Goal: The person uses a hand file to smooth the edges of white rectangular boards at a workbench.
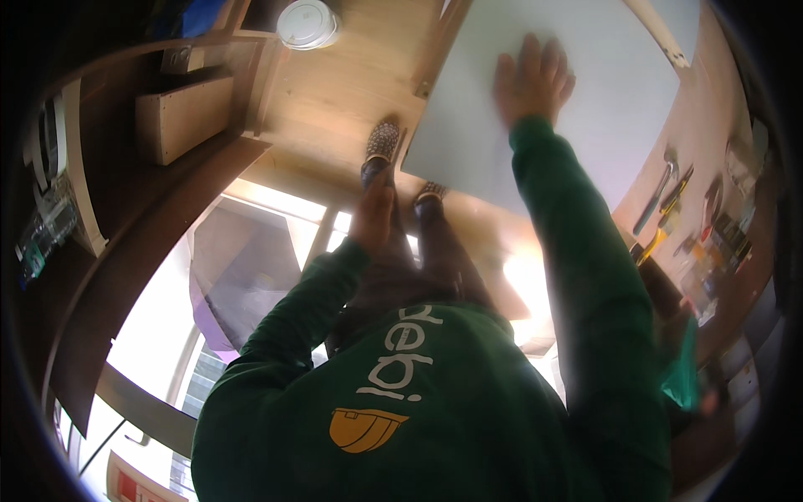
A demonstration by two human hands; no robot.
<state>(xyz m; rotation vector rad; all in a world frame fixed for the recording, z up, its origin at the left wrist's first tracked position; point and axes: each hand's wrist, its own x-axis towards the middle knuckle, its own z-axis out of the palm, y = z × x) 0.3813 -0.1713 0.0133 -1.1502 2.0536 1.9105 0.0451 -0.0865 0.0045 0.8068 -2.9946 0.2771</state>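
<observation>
Head view, looking down: a large pale panel (615, 92) lies before the person, seemingly on a wooden surface (707, 138), towards that surface's left side. The right hand (534, 88) is on the panel, inward from its edges. For steadiness, even pressure through a flat palm would probably serve best, with the sleeve held clear of the panel's near edge. The right hand's grip is released: fingers spread, clasping nothing, palm apparently against the panel. The left hand (374, 219) hangs before the legs, off the panel's near-left corner; whether it holds anything, I cannot tell. A hammer (655, 197) lies just beyond the panel's right edge.
</observation>
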